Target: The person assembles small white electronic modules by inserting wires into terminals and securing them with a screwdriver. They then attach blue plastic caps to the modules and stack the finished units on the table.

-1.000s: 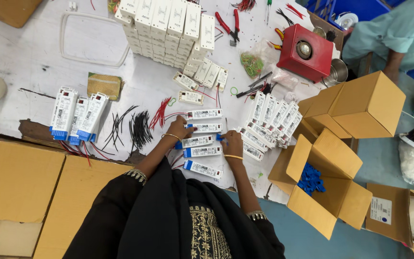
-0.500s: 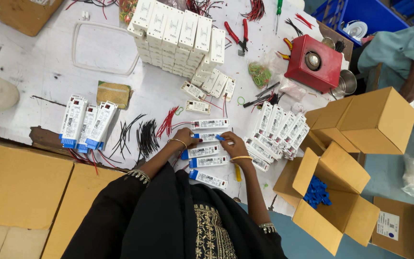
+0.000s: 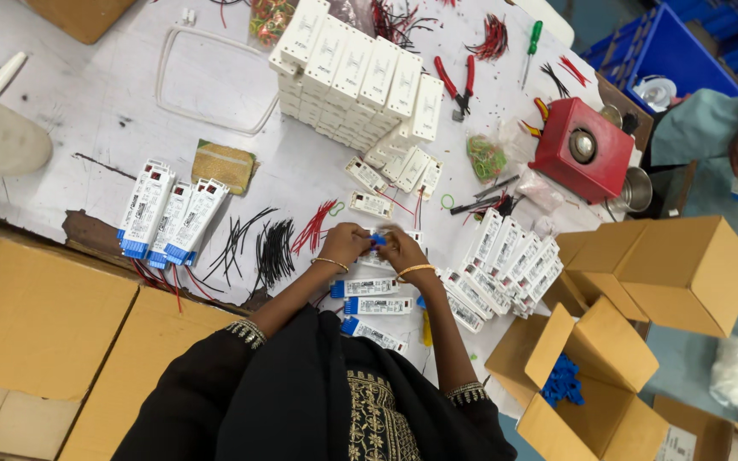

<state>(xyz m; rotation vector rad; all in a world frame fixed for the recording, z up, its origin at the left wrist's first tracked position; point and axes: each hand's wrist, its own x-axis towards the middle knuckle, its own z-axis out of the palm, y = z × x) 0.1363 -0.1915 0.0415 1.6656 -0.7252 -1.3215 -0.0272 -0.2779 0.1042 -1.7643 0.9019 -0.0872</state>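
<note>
both hands, left hand (image 3: 345,243) and right hand (image 3: 403,249), meet over the desk (image 3: 87,128), fingers pinching one small white module (image 3: 379,242), raised above its lined-up mates for close work.

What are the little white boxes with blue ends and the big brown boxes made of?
The white modules look like smooth hard plastic: even colour, crisp edges, blue end caps. The one both hands hold is mostly hidden. The brown boxes look like matte corrugated cardboard, with folded flaps.

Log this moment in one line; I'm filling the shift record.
left hand + right hand: grip white module | white table | three modules below hands
</note>
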